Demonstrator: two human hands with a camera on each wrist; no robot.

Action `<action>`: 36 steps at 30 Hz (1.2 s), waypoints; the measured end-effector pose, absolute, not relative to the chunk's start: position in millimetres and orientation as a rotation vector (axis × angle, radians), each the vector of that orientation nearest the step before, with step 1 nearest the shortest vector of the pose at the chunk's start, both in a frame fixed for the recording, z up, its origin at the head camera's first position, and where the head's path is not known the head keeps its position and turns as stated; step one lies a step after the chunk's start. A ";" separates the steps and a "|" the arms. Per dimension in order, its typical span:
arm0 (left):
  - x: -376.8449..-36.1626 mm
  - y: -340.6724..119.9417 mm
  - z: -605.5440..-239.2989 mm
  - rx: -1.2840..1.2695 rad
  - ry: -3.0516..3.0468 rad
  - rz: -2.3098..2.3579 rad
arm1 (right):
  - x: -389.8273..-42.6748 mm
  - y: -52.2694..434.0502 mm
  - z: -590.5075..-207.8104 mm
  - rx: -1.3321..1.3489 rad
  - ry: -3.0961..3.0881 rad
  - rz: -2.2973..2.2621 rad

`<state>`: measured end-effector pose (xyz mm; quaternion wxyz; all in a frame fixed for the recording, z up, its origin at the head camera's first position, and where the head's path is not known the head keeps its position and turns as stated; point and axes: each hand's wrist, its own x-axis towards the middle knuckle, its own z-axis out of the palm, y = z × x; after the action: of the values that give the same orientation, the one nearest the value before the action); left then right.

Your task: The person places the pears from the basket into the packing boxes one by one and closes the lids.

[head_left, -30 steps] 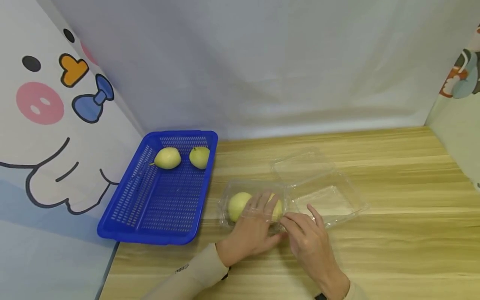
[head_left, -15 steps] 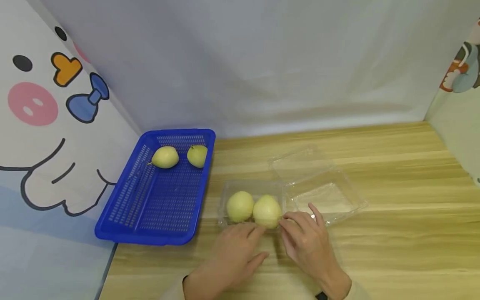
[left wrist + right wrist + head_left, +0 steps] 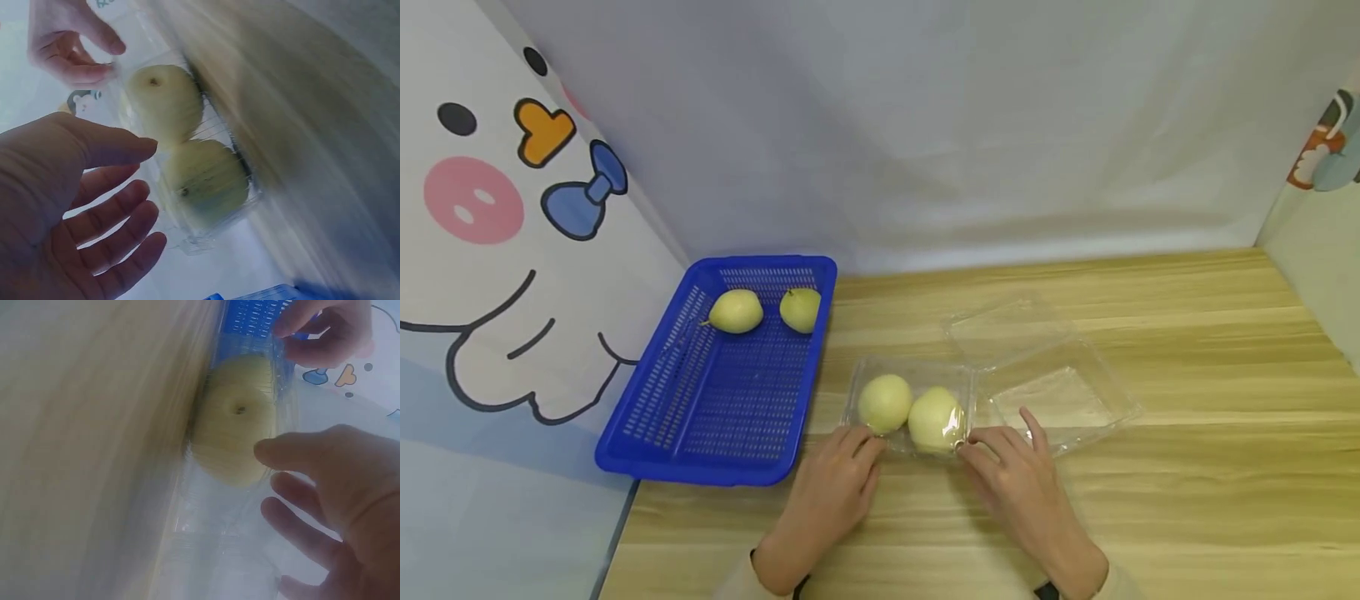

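Note:
Two pale yellow-green pears (image 3: 884, 402) lie side by side in a clear plastic box (image 3: 925, 372), under its transparent lid. At the box's front right corner, my right hand (image 3: 1021, 479) pinches the edge between thumb and bent fingers. My left hand (image 3: 833, 477) is by the front left corner, fingertips at the rim. In the left wrist view, thumb and fingers of the left hand (image 3: 94, 187) are spread loosely beside the box. Thumb and index of the right hand (image 3: 325, 481) come close together at the rim in the right wrist view.
A blue plastic basket (image 3: 737, 450) stands to the left, with two more pears (image 3: 736, 312) near its far end. Right of the filled box lies another clear plastic box (image 3: 1060, 400), its lid folded back. All rest on a wood-grain table (image 3: 1210, 467).
My left hand has come off the lid above the pears and moved toward me and left, to the front left corner. My right hand has stayed at the right corner.

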<state>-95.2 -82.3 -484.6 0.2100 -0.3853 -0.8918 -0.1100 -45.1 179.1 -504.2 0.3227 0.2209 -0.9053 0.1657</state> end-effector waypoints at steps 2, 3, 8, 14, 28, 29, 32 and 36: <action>-97.5 -82.5 -487.2 -1.071 -2.445 -0.311 | -46.4 179.7 -503.9 0.584 -2.370 0.423; -98.2 -82.6 -488.3 -1.070 -2.434 -0.313 | -46.8 179.8 -503.5 0.583 -2.373 0.410; -101.5 -81.5 -495.7 -1.063 -2.363 -0.305 | -47.1 179.6 -502.4 0.581 -2.393 0.320; -103.1 -81.5 -501.8 -1.058 -2.299 -0.298 | -47.2 177.8 -503.8 0.576 -2.386 0.309; -105.9 -82.6 -499.9 -1.082 -2.293 -0.275 | -48.6 175.9 -504.6 0.556 -2.374 0.297; -105.9 -83.0 -498.1 -1.093 -2.314 -0.283 | -48.0 175.9 -504.8 0.549 -2.383 0.302; -106.3 -83.6 -489.7 -1.120 -2.397 -0.353 | -47.1 176.3 -505.8 0.535 -2.394 0.349; -107.4 -81.7 -474.5 -1.066 -2.470 -0.581 | -48.5 178.0 -505.9 0.540 -2.357 0.467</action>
<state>-107.4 -81.7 -474.5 0.1934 -0.3799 -0.8806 -0.2070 -48.5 178.0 -505.9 0.3328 0.2066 -0.9025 0.1789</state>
